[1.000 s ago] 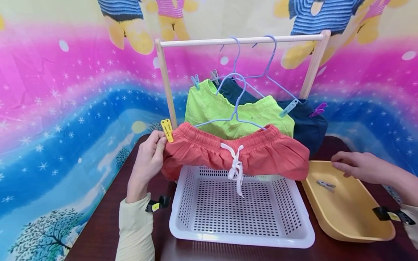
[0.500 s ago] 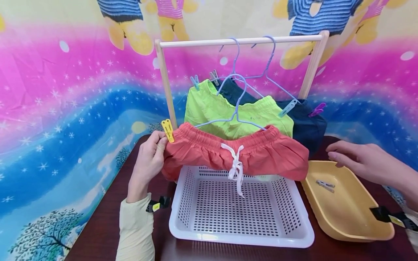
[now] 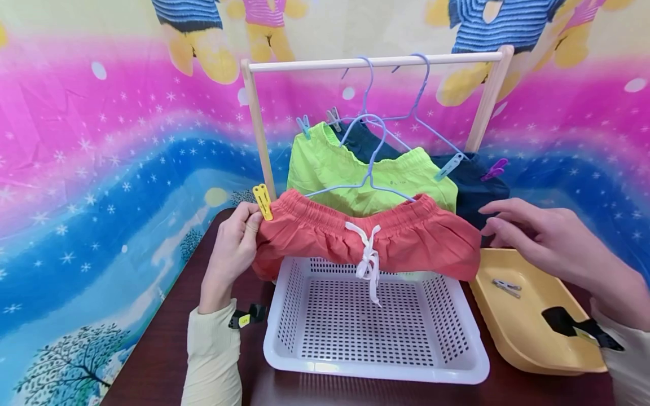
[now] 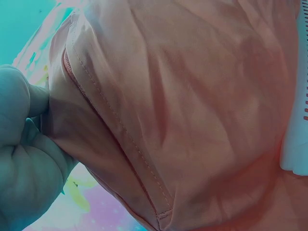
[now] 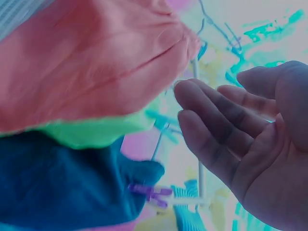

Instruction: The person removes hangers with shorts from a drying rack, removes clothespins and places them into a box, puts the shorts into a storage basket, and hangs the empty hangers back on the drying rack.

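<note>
A pair of coral-red shorts with a white drawstring spreads over the back of a white basket. A lilac wire hanger sits at its waistband. At the waistband's left end is a yellow clothespin. My left hand pinches the cloth just beside that clothespin; the left wrist view shows the gripped shorts near a side seam. My right hand hovers near the shorts' right end, holding nothing. Its fingers are apart from the cloth in the right wrist view.
Behind, lime shorts and navy shorts hang by clothespins from hangers on a wooden rack. Right of the basket, a yellow tray holds a grey clothespin. All stand on a dark table.
My right hand has moved left and slightly up from over the tray toward the red shorts' right end. My left hand keeps its grip, almost still.
</note>
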`<control>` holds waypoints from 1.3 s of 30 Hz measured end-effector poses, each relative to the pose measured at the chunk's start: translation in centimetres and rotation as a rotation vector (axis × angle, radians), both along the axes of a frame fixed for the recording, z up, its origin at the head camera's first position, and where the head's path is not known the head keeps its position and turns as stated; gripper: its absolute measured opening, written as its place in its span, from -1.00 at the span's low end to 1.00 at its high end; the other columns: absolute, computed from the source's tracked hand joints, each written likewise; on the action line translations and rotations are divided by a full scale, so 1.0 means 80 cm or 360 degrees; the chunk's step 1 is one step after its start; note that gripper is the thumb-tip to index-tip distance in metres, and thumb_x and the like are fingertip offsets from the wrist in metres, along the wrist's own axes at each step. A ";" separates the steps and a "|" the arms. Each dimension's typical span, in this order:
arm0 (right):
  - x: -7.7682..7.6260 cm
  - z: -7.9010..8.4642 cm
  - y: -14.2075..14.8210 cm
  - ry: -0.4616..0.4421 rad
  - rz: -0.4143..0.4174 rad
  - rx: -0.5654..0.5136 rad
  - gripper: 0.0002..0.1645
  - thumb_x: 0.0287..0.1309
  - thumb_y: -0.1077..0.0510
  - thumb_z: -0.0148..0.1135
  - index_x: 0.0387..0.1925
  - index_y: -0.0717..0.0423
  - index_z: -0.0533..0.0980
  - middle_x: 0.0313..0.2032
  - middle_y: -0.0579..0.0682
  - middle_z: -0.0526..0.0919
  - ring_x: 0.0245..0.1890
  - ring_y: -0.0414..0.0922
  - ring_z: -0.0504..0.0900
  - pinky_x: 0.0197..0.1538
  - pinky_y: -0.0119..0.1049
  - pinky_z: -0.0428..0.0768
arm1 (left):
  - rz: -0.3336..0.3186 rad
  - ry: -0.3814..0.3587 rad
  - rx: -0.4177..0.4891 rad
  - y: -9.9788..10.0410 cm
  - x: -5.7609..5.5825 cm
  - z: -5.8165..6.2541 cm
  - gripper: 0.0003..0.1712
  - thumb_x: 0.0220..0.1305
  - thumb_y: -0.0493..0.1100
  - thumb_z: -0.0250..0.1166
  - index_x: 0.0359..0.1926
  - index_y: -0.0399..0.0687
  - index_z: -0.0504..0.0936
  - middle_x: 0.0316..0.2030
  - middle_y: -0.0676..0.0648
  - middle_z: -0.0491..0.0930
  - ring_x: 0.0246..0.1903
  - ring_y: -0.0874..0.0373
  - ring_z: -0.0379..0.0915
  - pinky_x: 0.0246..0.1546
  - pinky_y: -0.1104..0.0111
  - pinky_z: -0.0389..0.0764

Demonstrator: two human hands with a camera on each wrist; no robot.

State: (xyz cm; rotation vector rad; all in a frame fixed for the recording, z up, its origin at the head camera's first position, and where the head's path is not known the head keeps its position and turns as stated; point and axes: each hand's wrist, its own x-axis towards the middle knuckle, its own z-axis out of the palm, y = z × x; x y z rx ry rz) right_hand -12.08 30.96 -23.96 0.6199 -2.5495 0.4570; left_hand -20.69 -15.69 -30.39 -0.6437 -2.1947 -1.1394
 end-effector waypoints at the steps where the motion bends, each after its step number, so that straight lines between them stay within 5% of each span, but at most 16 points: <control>1: 0.000 0.002 -0.005 0.0035 0.0048 -0.0014 -0.53 0.15 0.34 0.31 0.07 -0.11 0.57 -0.38 -0.24 0.73 -0.41 -0.57 0.63 -0.27 -0.76 0.47 | -0.0002 -0.0001 0.0001 0.000 0.000 0.000 -0.87 0.48 -0.28 0.04 -0.20 -0.27 0.48 -0.52 -0.09 0.38 -0.57 0.22 0.19 -0.54 0.43 0.26; 8: -0.010 0.011 -0.037 0.0235 0.0338 -0.0046 -0.47 0.01 0.43 0.37 0.02 -0.02 0.60 -0.45 -0.28 0.67 -0.46 -0.55 0.58 -0.31 -0.69 0.48 | 0.0004 -0.0008 -0.0005 0.001 0.000 0.000 -0.86 0.48 -0.28 0.04 -0.20 -0.27 0.48 -0.53 -0.08 0.36 -0.58 0.22 0.18 -0.54 0.42 0.26; 13: -0.013 0.017 -0.058 0.0218 0.0471 -0.0071 -0.50 0.02 0.41 0.38 0.02 -0.01 0.59 -0.39 -0.31 0.62 -0.51 -0.48 0.46 -0.46 -0.61 0.42 | 0.0000 -0.0015 -0.0007 0.002 -0.001 0.001 -0.86 0.48 -0.27 0.04 -0.19 -0.27 0.48 -0.53 -0.08 0.37 -0.58 0.22 0.18 -0.55 0.42 0.26; 26: -0.028 0.027 -0.145 0.0184 0.0839 -0.0105 -0.70 0.25 0.14 0.29 0.02 0.04 0.58 -0.35 -0.19 0.68 -0.45 -0.37 0.54 -0.32 -0.63 0.49 | 0.0029 0.0004 -0.0007 -0.004 0.002 0.003 -0.88 0.48 -0.26 0.04 -0.18 -0.22 0.49 -0.53 -0.04 0.34 -0.58 0.21 0.18 -0.56 0.43 0.25; 39: -0.046 0.026 -0.215 0.0166 0.1057 -0.0142 -0.75 0.28 0.18 0.25 -0.02 0.09 0.58 -0.26 -0.10 0.66 -0.30 -0.29 0.55 -0.21 -0.42 0.57 | 0.0006 0.0017 0.0017 -0.001 0.000 -0.001 -0.86 0.48 -0.28 0.04 -0.18 -0.26 0.50 -0.54 -0.06 0.35 -0.57 0.23 0.17 -0.54 0.45 0.24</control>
